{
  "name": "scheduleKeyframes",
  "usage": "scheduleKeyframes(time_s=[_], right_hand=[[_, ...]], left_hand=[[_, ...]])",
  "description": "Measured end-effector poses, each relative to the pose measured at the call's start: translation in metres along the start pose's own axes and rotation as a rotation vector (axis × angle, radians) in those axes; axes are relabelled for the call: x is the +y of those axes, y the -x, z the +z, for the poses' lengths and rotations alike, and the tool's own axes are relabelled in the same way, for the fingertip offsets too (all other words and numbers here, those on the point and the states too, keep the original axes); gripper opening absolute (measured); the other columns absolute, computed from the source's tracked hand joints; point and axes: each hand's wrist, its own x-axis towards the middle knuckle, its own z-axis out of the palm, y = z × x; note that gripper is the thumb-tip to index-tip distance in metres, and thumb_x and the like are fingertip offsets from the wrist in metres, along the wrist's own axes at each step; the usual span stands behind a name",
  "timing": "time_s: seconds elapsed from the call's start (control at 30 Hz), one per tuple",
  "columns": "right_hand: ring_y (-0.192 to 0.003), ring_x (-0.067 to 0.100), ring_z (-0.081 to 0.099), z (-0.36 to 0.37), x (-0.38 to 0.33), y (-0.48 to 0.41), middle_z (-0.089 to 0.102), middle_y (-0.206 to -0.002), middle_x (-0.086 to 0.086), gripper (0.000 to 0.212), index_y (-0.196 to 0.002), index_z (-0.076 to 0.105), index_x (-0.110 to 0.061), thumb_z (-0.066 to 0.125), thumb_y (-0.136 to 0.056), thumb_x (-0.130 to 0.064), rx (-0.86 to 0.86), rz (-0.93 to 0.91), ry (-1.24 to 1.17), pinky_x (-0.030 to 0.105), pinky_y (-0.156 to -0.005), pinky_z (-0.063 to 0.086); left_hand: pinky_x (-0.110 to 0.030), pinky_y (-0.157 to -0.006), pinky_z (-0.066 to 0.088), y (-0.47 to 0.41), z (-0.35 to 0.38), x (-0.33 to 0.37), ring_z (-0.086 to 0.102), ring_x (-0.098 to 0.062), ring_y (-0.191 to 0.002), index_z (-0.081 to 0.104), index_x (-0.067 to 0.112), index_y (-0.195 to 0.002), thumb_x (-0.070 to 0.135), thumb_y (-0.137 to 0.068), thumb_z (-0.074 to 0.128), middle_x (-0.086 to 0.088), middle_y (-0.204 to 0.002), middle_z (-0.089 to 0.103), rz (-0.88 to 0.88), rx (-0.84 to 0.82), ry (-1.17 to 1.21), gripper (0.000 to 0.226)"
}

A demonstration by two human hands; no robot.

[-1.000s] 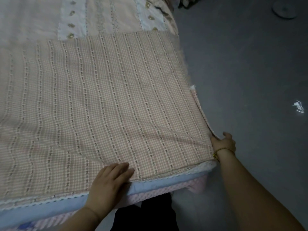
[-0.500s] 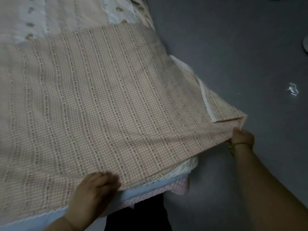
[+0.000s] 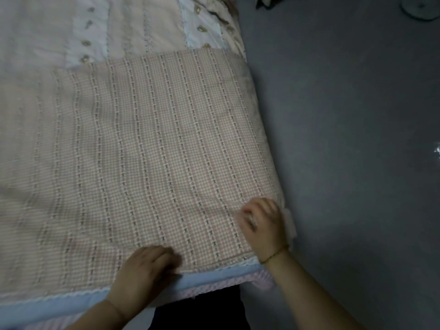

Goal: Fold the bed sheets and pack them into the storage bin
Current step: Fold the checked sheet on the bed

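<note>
Pink-and-white checked bed sheet (image 3: pixel 154 151) with dotted stripes, biggest thing in view, lies spread flat on the bed. Its right edge runs along the bed's right side and its near edge sits just short of the bed's front edge. Far edge is straight, looks folded.

Grey floor (image 3: pixel 345 139) fills the right side.

Cream quilted bedcover (image 3: pixel 59 32) with white lace strips and small gold motifs shows beyond the sheet's far edge.

Light blue fabric band (image 3: pixel 71 306) with a white scalloped trim runs under the sheet's near edge. Pink ribbed cloth (image 3: pixel 262 278) peeks out below it at the corner.

Dark clothing (image 3: pixel 202 310), my own, is just in front of the bed.

My left grip (image 3: pixel 147 265) rests palm down on the sheet's near edge, fingers loose and lying on the fabric, gripping nothing.

My right grip (image 3: pixel 262 222) sits on the sheet at its near right corner, fingers bent. It is blurred, so I cannot tell if it pinches fabric.

Thin gold-green bracelet (image 3: pixel 273 257) circles my right wrist.

White round object (image 3: pixel 419 8) sits on the floor top right, partly cut off.

Small shiny scrap (image 3: pixel 437 151) lies on the floor at the right frame edge.
</note>
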Motion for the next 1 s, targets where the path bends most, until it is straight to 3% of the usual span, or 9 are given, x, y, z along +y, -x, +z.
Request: scheduleKeyframes(time_s=[0.13,0.23,0.3,0.43,0.53,0.6,0.73,0.83,1.0], right_hand=[[-0.084,0.01,0.043,0.044,-0.043,0.044,0.064,-0.08,-0.007,0.028,-0.085,0.056,-0.029,0.046,-0.066,-0.047,-0.25,-0.417,0.193,0.024,-0.074,0.032],[-0.079,0.009,0.039,0.066,-0.052,0.053,0.064,-0.074,-0.007,0.028,-0.07,0.069,-0.025,0.042,-0.067,-0.033,-0.267,-0.439,0.281,0.02,-0.07,0.031],[-0.072,0.009,0.037,0.071,-0.055,0.05,0.062,-0.065,-0.004,0.027,-0.059,0.067,-0.02,0.043,-0.072,-0.023,-0.214,-0.468,0.278,0.021,-0.063,0.032],[-0.058,0.013,0.054,0.064,-0.06,0.064,0.062,-0.059,-0.001,0.065,-0.056,0.066,-0.014,0.019,-0.1,-0.021,-0.171,-0.512,0.245,0.023,-0.058,0.037],[-0.058,0.009,0.051,0.064,-0.056,0.068,0.062,-0.057,-0.002,0.077,-0.052,0.064,-0.017,0.005,-0.1,-0.025,-0.22,-0.525,0.294,0.021,-0.059,0.036],[-0.065,0.008,0.043,0.073,-0.061,0.065,0.062,-0.059,-0.002,0.073,-0.06,0.064,-0.017,0.004,-0.1,-0.027,-0.217,-0.52,0.32,0.023,-0.061,0.035],[-0.076,0.007,0.038,0.104,-0.101,0.059,0.065,-0.074,-0.005,0.028,-0.096,0.046,-0.022,0.024,-0.095,-0.04,-0.229,-0.614,0.349,0.023,-0.069,0.034],[-0.073,0.006,0.034,0.137,-0.126,0.063,0.059,-0.069,-0.009,0.024,-0.087,0.041,-0.028,0.04,-0.07,-0.046,-0.292,-0.687,0.328,0.023,-0.066,0.031],[-0.063,0.006,0.043,0.189,-0.176,0.055,0.056,-0.063,-0.01,0.027,-0.071,0.063,-0.029,0.038,-0.067,-0.038,-0.407,-0.657,0.29,0.016,-0.054,0.037]], left_hand=[[-0.018,-0.064,0.034,0.033,-0.01,-0.019,0.044,-0.005,-0.073,0.05,0.03,-0.088,0.047,-0.098,0.018,0.012,-0.09,0.049,-0.113,0.052,-0.01,0.037],[-0.019,-0.061,0.033,0.046,-0.018,-0.028,0.044,-0.009,-0.072,0.069,0.021,-0.071,0.048,-0.098,0.02,0.005,-0.071,0.065,-0.195,0.079,-0.004,0.062],[-0.02,-0.059,0.033,0.047,-0.023,-0.029,0.043,-0.01,-0.07,0.07,0.018,-0.062,0.05,-0.098,0.02,0.003,-0.06,0.064,-0.227,0.12,-0.012,0.069],[-0.021,-0.057,0.036,0.059,-0.028,-0.027,0.041,-0.008,-0.066,0.054,0.027,-0.075,0.045,-0.097,0.028,0.004,-0.056,0.06,-0.172,0.181,0.027,0.039],[-0.02,-0.058,0.037,0.073,-0.023,-0.032,0.041,-0.007,-0.068,0.067,0.023,-0.061,0.033,-0.077,0.046,0.005,-0.057,0.063,-0.132,0.12,-0.011,0.029],[-0.021,-0.061,0.036,0.082,-0.029,-0.043,0.041,-0.007,-0.07,0.07,0.02,-0.067,0.027,-0.071,0.047,0.003,-0.065,0.067,-0.179,0.109,-0.025,0.025],[-0.021,-0.069,0.037,0.115,-0.048,-0.071,0.045,-0.01,-0.078,0.051,0.023,-0.091,0.024,-0.07,0.049,-0.002,-0.078,0.068,-0.316,0.173,-0.033,0.021],[-0.022,-0.069,0.037,0.142,-0.063,-0.091,0.045,-0.011,-0.078,0.06,0.019,-0.087,0.021,-0.071,0.048,-0.005,-0.076,0.068,-0.399,0.182,-0.083,0.02],[-0.023,-0.071,0.036,0.177,-0.091,-0.111,0.046,-0.011,-0.078,0.073,0.012,-0.072,0.021,-0.069,0.044,-0.004,-0.073,0.069,-0.566,0.183,-0.233,0.031]])
